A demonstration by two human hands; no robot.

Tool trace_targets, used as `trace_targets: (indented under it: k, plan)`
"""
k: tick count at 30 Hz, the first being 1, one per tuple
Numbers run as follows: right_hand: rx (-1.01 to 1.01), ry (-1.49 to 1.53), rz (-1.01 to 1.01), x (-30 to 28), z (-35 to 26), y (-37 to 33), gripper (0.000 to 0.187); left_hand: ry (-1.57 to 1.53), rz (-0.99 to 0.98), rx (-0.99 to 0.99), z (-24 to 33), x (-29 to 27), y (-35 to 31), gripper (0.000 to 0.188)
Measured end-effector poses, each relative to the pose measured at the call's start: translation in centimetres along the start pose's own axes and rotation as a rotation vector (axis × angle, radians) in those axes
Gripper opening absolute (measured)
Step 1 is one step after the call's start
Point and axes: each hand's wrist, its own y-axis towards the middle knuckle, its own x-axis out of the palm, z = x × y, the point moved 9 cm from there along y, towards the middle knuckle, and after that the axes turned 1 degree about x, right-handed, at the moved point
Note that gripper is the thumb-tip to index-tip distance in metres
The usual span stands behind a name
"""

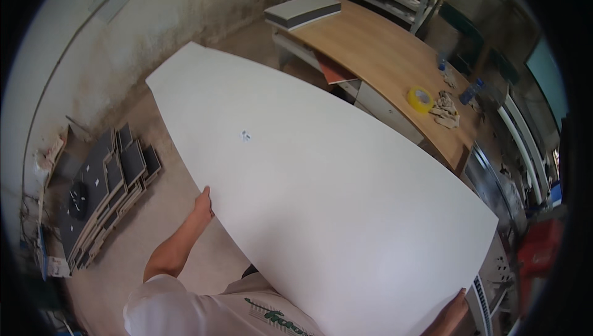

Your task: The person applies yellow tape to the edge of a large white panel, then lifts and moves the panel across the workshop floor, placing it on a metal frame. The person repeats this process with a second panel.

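A large white board (321, 169) spans the middle of the head view, with a small label (245, 136) on its upper face. My left hand (204, 202) grips the board's near left edge, thumb along the rim and the other fingers hidden underneath. At the right end, my right hand (456, 308) holds the near corner, its fingers partly out of sight behind the edge. The board's lower edge lies close against my shirt.
Beyond the board stands a wooden desk (377, 48) bearing a yellow tape roll (420, 98), crumpled gloves (445, 111), a bottle (471, 91) and a grey-white panel stack (302, 10). Dark panels (111, 175) are piled on the floor at left. A red object (540, 246) is at right.
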Motion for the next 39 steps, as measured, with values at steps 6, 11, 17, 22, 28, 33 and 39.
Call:
trace_targets:
  k: [6, 11, 17, 22, 28, 33, 39]
  plan:
    - [-0.124, -0.09, -0.029, -7.9, 3.7, 1.0, 0.061, 0.113, -0.076, -0.017, -5.3, 1.0, -7.8, 0.036]
    - [-0.108, 0.104, 0.081, -14.2, 8.9, 2.1, 0.056, 0.061, -0.161, 0.035, -9.6, 3.3, -11.6, 0.037]
    - [-0.034, 0.233, 0.118, -18.4, 16.2, 1.4, 0.058, -0.05, -0.261, 0.163, -8.9, 5.6, -14.3, 0.045]
    - [-0.092, 0.036, 0.152, -19.7, 21.3, 0.5, 0.062, 0.128, -0.328, 0.269, -7.4, 8.4, -15.2, 0.047]
    - [0.227, -0.242, 0.156, -21.1, 27.7, 1.0, 0.07, 0.264, -0.299, 0.298, -8.2, 13.7, -16.4, 0.045]
    - [0.351, -0.25, 0.244, -22.1, 30.5, 3.6, 0.07, 0.085, -0.555, 0.268, -10.0, 21.0, -17.8, 0.048]
    - [0.197, -0.233, 0.223, -21.0, 27.7, 17.5, 0.067, 0.241, -0.354, 0.256, -10.3, 27.7, -20.3, 0.035]
